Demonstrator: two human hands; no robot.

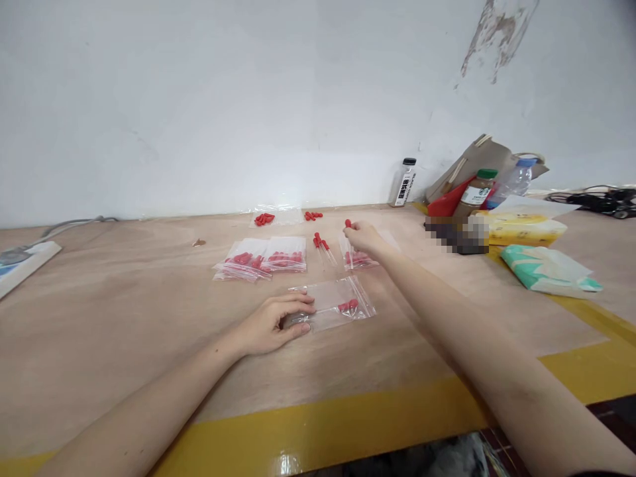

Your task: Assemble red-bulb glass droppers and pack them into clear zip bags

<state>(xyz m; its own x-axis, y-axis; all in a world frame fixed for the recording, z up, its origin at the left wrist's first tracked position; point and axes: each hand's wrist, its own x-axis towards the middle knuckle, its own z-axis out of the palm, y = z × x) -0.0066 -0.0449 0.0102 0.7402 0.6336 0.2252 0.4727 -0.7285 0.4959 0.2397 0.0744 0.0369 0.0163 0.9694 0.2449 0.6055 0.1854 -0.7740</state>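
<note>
A clear zip bag [325,318] lies flat before me with red-bulbed droppers inside. My left hand [275,323] grips its left end, thumb along the near edge and fingers over the far part. Farther back, my right hand [364,237] pinches a dropper by its red bulb [348,224]; its glass tube points down. Loose droppers [320,242] with red bulbs lie just left of that hand. Under and behind it is another bag [360,260] with red bulbs inside, partly hidden by the hand.
Filled zip bags [285,255] are piled at centre left. Behind lie red bulbs [264,219] on clear plastic and more bulbs [313,216]. Bottles [403,185], a grey bag [467,165], tissue packs [527,228] and black cables [603,201] stand right; a power strip [24,268] lies left.
</note>
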